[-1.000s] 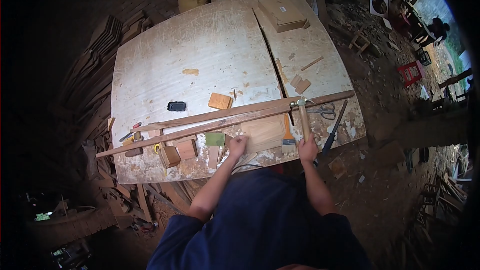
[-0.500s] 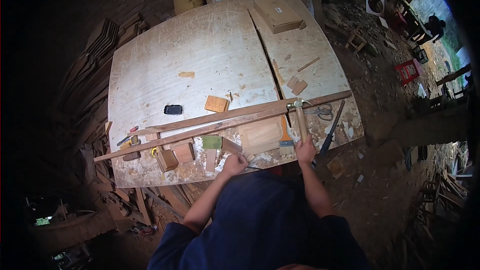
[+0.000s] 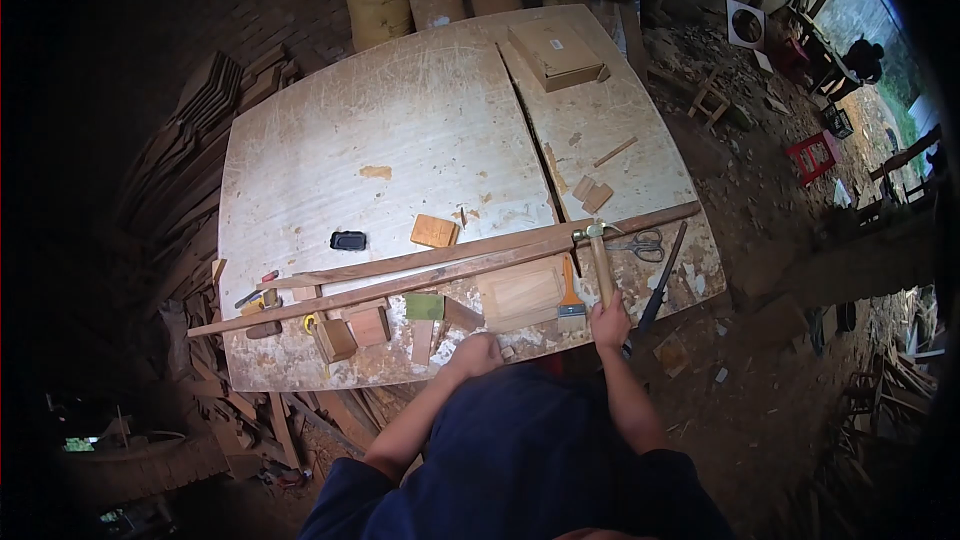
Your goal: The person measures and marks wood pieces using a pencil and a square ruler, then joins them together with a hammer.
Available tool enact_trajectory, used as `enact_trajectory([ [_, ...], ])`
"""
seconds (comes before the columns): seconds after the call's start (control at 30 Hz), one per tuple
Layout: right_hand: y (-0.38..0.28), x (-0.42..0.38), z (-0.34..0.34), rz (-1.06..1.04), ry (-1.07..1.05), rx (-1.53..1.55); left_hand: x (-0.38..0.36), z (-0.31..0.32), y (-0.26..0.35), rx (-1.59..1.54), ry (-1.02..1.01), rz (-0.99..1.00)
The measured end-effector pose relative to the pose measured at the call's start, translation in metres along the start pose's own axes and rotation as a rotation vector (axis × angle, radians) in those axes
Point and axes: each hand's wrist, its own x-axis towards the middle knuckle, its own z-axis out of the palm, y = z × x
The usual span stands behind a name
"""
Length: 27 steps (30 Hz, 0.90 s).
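Observation:
My right hand (image 3: 610, 324) is wrapped round the wooden handle of a claw hammer (image 3: 603, 270). The hammer's metal head points away from me and rests over the long wooden strips (image 3: 480, 262). At the front edge of the table, my left hand (image 3: 480, 354) is curled closed, and whatever it may hold is hidden. A small wood piece (image 3: 507, 351) shows just beside its fingers. Between the hands and a little farther off lie a flat wooden board (image 3: 520, 296) and a paint brush (image 3: 570, 292) with an orange handle.
Scissors (image 3: 645, 245) and a dark file-like tool (image 3: 664, 278) lie to the right. Wood blocks (image 3: 367, 326), a green piece (image 3: 424, 307) and a black tray (image 3: 348, 240) are at left. A cardboard box (image 3: 556, 52) sits at the back of the worktable (image 3: 370, 130).
The view has tilted, so the table appears lower. My left hand has turned, and its pinching fingers and the dark thin thing beside them no longer show. The hammer stays in my right hand.

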Motion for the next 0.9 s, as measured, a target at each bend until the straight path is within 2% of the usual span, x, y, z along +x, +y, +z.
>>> enact_trajectory([
  [0.23,0.001,-0.001,-0.003,-0.001,-0.014,0.015,0.000,-0.004,0.016,-0.139,0.153,-0.013],
  [0.27,0.002,-0.001,-0.002,-0.004,-0.015,0.016,0.004,0.005,0.007,-0.164,0.191,0.104],
  [0.4,0.003,-0.001,0.000,-0.009,-0.018,0.018,0.013,0.014,-0.012,-0.011,0.060,0.338],
  [0.53,0.003,-0.001,0.000,-0.007,-0.019,0.031,0.010,0.011,0.001,0.166,0.059,0.319],
  [0.67,0.004,0.000,0.000,0.000,-0.022,0.019,0.011,0.006,0.014,0.294,0.061,0.434],
  [0.83,-0.001,-0.001,-0.003,0.002,-0.009,0.032,0.016,0.010,0.002,0.440,0.063,0.461],
  [0.9,0.001,-0.002,-0.003,-0.002,-0.011,0.034,0.017,0.014,-0.008,0.454,0.072,0.409],
])
